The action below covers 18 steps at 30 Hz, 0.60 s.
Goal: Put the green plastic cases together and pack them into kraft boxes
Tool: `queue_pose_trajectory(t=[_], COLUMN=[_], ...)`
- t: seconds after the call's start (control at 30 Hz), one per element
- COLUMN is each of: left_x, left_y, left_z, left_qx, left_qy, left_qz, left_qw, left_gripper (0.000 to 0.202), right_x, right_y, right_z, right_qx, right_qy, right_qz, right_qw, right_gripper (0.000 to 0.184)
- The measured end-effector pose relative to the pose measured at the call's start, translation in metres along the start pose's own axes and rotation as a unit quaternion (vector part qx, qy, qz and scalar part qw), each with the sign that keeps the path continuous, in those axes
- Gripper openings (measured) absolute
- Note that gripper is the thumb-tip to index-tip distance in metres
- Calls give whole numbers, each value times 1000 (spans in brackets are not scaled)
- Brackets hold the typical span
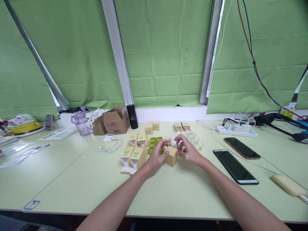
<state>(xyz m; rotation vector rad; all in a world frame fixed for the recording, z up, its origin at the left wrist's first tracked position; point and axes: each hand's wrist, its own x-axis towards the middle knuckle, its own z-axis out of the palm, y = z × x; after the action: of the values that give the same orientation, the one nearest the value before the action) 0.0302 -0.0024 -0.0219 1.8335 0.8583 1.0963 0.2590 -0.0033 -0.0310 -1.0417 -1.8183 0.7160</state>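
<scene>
A small tan cardboard box [171,158] sits on the table between my two hands. My left hand [157,157] is closed on its left side, the thumb lying at the top edge. At the right side, the curled fingers and thumb of my right hand [189,151] close against the box. Behind it lie small white pieces [173,141], partly covered by my fingers. Left of my left hand are green cup-like pieces [152,145] and several open tan boxes [136,155] with green labels. Clear round plastic pieces [196,139] lie beyond my right hand.
More small boxes stand at the back [156,126] and right of centre [182,127]. A carton [117,121], black bottle [132,116] and purple jug [82,124] line the back left. Two phones [235,166], a power strip [237,131] and cables lie right.
</scene>
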Motion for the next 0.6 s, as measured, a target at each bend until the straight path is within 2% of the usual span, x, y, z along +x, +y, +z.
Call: queue_pose_trajectory(t=[0.13,0.27,0.4,0.6], left_x=[4,6,6,6], left_y=[-4,-7,-8,-5], left_z=[-2,-3,-4,-3], left_qx=[-3,-11,-17,-9], left_qy=[32,44,54,80], left_qz=[5,11,4,-12], left_qw=[999,999,998,997], left_gripper=[32,29,27,23], right_x=[0,-4,-6,-6], right_y=[-4,-13,-13,-5], right_z=[-2,-4,-4,-4], right_qx=[-12,13,-18,-43], right_qy=[22,-16,-50,-32], right_qz=[-24,-43,-44,-64], right_qw=[999,999,998,996], right_gripper=[42,52,68,67])
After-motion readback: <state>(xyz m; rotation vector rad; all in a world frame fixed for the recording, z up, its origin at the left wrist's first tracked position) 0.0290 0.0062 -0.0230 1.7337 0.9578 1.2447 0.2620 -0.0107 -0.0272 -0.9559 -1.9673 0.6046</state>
